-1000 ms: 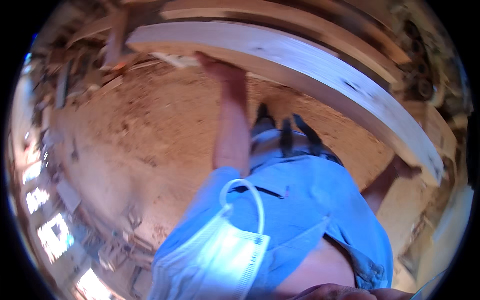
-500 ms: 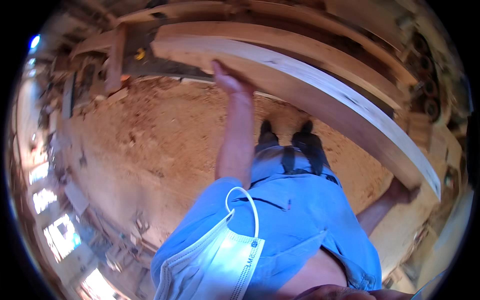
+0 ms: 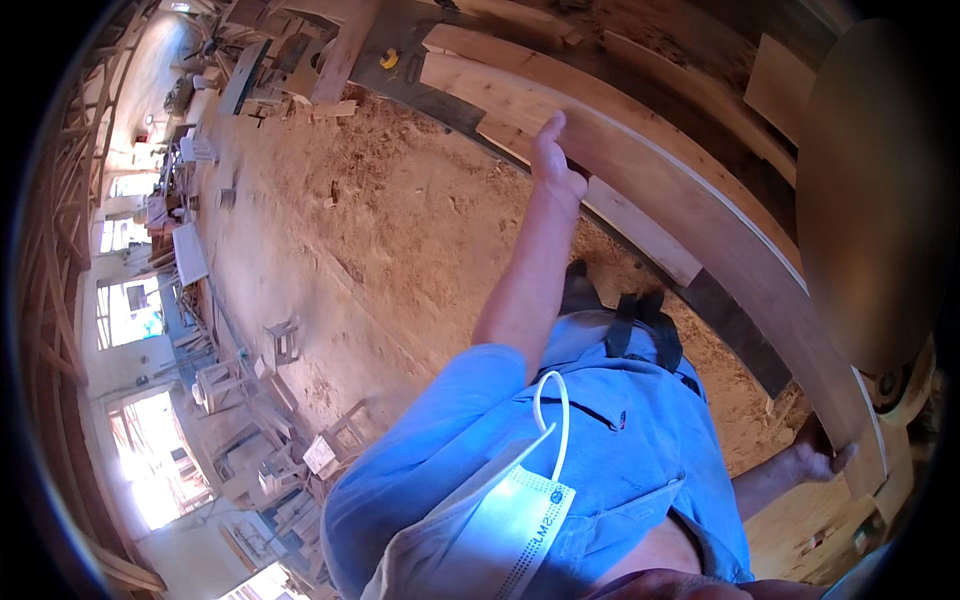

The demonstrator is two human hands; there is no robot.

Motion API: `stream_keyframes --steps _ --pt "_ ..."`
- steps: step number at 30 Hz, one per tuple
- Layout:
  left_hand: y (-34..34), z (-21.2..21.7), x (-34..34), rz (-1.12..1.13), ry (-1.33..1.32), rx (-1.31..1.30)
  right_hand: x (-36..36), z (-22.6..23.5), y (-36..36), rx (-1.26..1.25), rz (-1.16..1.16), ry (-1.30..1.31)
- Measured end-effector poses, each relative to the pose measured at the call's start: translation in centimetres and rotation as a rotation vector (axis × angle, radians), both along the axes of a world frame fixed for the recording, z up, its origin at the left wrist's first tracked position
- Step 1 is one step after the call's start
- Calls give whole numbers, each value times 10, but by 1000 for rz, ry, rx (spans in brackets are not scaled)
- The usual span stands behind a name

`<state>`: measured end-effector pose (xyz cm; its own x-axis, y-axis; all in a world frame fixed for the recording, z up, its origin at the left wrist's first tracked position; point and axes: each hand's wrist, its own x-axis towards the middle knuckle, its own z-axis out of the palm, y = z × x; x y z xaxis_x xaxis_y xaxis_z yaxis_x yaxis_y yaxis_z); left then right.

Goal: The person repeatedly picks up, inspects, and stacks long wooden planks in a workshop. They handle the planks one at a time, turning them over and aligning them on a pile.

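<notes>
A long wooden board [image 3: 690,195] stretches from the upper middle to the right edge, its broad face toward me. Near its left part, my left hand [image 3: 558,168] grips the lower edge, thumb up against the face and fingers mostly hidden behind. My right hand [image 3: 818,458] holds the lower edge close to the right end, its fingers partly under the wood. Just beyond the held board lies another long timber [image 3: 600,85]. A shorter pale plank [image 3: 640,228] shows below the held board, on a dark-edged bench [image 3: 745,335].
A yellow tape measure [image 3: 388,59] lies on the dark surface at the top. Wood chips and dust cover the floor [image 3: 330,230]. Stools and wooden frames [image 3: 283,342] stand along the left wall by bright windows [image 3: 155,455]. A blurred brown shape [image 3: 875,200] blocks the upper right.
The board has tilted so its broad face shows more and its pale edge less, and it sits lower against the bench. My view has swung left; both hands keep hold of it.
</notes>
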<state>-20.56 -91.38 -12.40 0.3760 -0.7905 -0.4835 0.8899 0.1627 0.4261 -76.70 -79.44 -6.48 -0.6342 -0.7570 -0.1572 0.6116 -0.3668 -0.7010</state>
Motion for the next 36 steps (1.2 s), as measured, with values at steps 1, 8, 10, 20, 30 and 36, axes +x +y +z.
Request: stream_keyframes --steps 1,8,10,20,30,36 --pt "6 3 -3 -38 -138 142 -7 -5 -9 -21 53 -35" --pt "83 -8 -91 -348 -1262 281 -30 -43 -33 126 50 -305" --pt "103 -8 -120 -455 -1894 234 -20 -45 -33 162 39 -324" --pt "35 -54 -188 -1229 -2180 -592 22 -15 -53 211 -41 -296" --pt "57 -73 -142 -972 -2203 -621 7 -31 -50 161 -5 -297" --pt "72 -67 -94 -1019 -2222 -660 -17 -67 -51 291 -24 -344"
